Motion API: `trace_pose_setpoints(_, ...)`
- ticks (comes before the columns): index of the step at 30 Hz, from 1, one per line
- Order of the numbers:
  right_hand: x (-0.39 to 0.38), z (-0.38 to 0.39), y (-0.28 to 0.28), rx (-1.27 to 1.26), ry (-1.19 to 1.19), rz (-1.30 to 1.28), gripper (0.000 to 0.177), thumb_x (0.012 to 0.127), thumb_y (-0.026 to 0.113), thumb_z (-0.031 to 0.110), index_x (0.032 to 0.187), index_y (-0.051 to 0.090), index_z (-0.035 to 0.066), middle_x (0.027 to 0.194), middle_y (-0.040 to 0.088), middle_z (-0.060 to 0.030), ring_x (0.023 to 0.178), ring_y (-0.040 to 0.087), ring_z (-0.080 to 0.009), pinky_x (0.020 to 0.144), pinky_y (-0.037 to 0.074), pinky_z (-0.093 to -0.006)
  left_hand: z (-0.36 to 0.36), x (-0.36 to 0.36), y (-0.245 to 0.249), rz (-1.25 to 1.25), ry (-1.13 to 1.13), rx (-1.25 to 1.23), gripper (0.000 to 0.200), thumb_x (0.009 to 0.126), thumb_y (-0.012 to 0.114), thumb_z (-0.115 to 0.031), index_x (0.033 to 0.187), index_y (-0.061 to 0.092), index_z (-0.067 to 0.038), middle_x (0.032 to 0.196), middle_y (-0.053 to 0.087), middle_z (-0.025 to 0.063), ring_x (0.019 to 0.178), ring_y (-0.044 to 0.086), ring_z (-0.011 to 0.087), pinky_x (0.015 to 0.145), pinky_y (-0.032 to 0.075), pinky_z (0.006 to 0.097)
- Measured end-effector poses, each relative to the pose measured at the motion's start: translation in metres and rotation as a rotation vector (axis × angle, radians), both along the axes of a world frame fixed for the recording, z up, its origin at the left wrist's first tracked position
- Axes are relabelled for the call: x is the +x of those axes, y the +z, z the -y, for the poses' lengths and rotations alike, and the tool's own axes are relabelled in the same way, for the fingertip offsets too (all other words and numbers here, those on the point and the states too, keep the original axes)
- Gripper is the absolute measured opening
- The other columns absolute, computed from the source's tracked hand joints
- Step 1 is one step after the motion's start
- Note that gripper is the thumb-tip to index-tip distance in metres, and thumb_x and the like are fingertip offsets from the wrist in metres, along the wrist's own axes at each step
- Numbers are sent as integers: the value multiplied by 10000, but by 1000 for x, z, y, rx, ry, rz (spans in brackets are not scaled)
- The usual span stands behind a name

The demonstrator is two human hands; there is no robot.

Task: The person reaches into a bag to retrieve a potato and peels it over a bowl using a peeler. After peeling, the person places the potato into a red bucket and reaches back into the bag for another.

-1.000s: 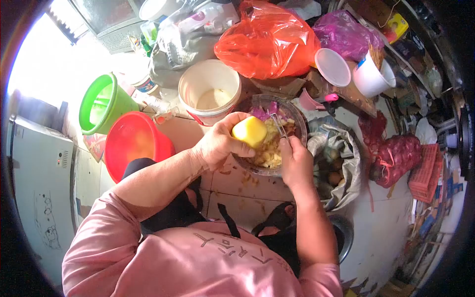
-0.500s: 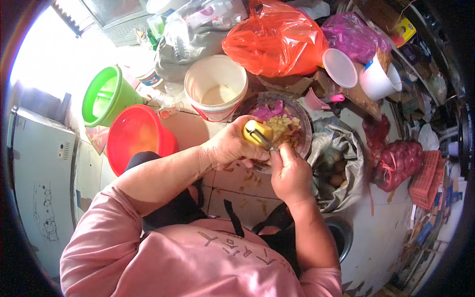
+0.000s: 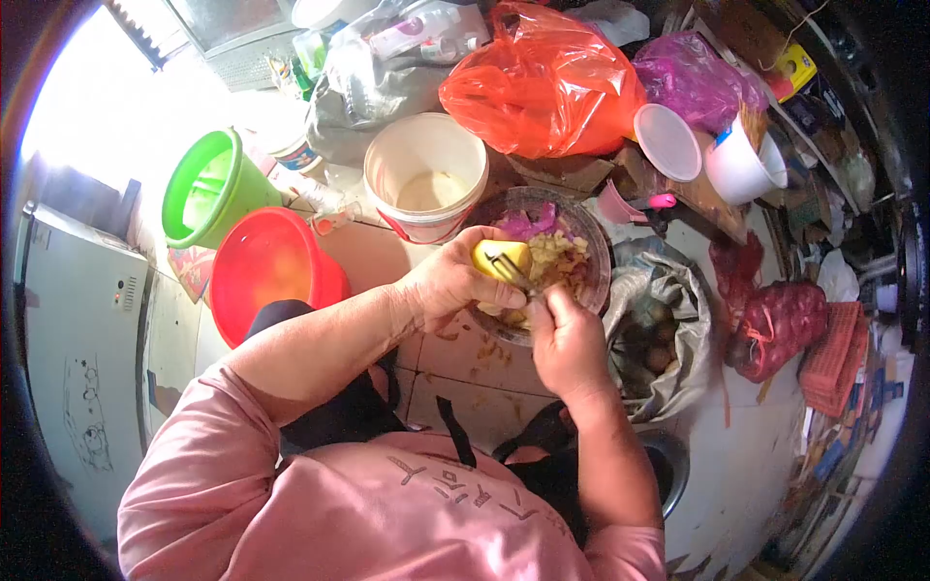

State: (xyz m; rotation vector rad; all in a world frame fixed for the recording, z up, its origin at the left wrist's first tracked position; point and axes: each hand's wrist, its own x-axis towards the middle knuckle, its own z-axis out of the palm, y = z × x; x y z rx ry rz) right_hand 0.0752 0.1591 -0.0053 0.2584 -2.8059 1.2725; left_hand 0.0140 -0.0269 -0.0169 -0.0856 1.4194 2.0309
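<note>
My left hand (image 3: pixel 455 286) is closed around a yellow peeled potato (image 3: pixel 492 256), whose upper end shows past the fingers. In my right hand (image 3: pixel 570 339) is a peeler (image 3: pixel 508 269), gripped by its handle, with the slotted blade lying against the potato. Both hands are over the near edge of a round basin (image 3: pixel 594 228) that holds pale peelings (image 3: pixel 562 254) and a purple scrap (image 3: pixel 528 221). Part of the basin is hidden behind my hands. To the right of it stands an open grey sack (image 3: pixel 693 320) with round brownish potatoes (image 3: pixel 659 356) inside.
Left of the basin are a white bucket (image 3: pixel 426 223), a red basin (image 3: pixel 325 276) and a green bucket (image 3: pixel 228 208). An orange plastic bag (image 3: pixel 542 82) lies behind. On the right are a net bag of onions (image 3: pixel 780 329) and a red basket (image 3: pixel 835 363). Peel scraps litter the tiles.
The peeler blade has shifted slightly on the potato, and my right hand has moved a little downward. Both hands keep their hold.
</note>
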Motion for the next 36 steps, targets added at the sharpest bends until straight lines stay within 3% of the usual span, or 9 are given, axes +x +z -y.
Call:
trace_pose_setpoints(4,-2,-3,-9,114,-44,-36,243,967,511,274,925,540,37,781,626,-245,755,597,-489,647,469,-550,0,4,5,10,-43,-48,693,678,785,107,1263,463,-80,1049,613,43,899,628,158,790,551,301)
trace_pose_setpoints(7,-29,-42,-43,206,-264,250,299,979,482,301,926,573,22,803,630,-268,778,597,-499,675,470,-548,-2,11,12,-59,-120,-19,713,681,786,105,1284,455,-83,1046,615,39,904,627,159,802,548,303)
trace_pose_setpoints(11,-22,-33,-19,72,-220,152,306,978,492,303,899,571,17,780,626,-265,782,605,-491,667,473,-526,2,6,21,-68,-76,-72,750,690,783,100,1324,430,-92,1081,605,39,976,612,175,830,549,339)
trace_pose_setpoints(14,-9,-7,-4,-71,-151,75,278,974,518,276,887,550,14,747,620,-248,770,611,-475,636,477,-493,1,1,7,50,30,124,754,711,771,95,1343,406,-96,1112,589,49,1004,618,209,815,570,364)
trace_pose_setpoints(15,-4,0,2,-54,-105,55,259,967,536,260,880,545,16,732,620,-242,756,612,-472,624,475,-502,0,0,7,125,75,225,750,717,765,96,1344,402,-95,1114,585,55,996,626,217,804,577,366)
trace_pose_setpoints(19,1,4,-4,1,-62,-74,239,962,536,250,888,540,23,787,632,-248,779,617,-465,636,473,-524,-3,4,10,129,44,169,695,725,737,106,1312,417,-84,1061,599,69,969,632,200,775,583,344)
trace_pose_setpoints(25,-30,-40,-23,182,-321,240,316,988,468,286,893,573,4,789,630,-262,799,608,-478,691,465,-539,-1,12,16,-1,-39,128,690,691,750,74,1289,449,-95,1050,602,51,927,623,165,730,560,305)
trace_pose_setpoints(29,-18,-22,-12,-17,-255,143,322,992,470,301,900,573,10,789,627,-262,803,607,-478,685,467,-521,4,5,11,20,-41,92,680,702,747,39,1298,455,-110,1065,599,34,943,607,162,775,525,304)
trace_pose_setpoints(36,2,3,-2,40,-86,-74,230,963,544,256,897,546,36,758,618,-241,770,603,-480,634,470,-525,-4,4,9,53,63,111,653,699,742,69,1280,483,-78,1069,593,40,992,587,170,862,495,320)
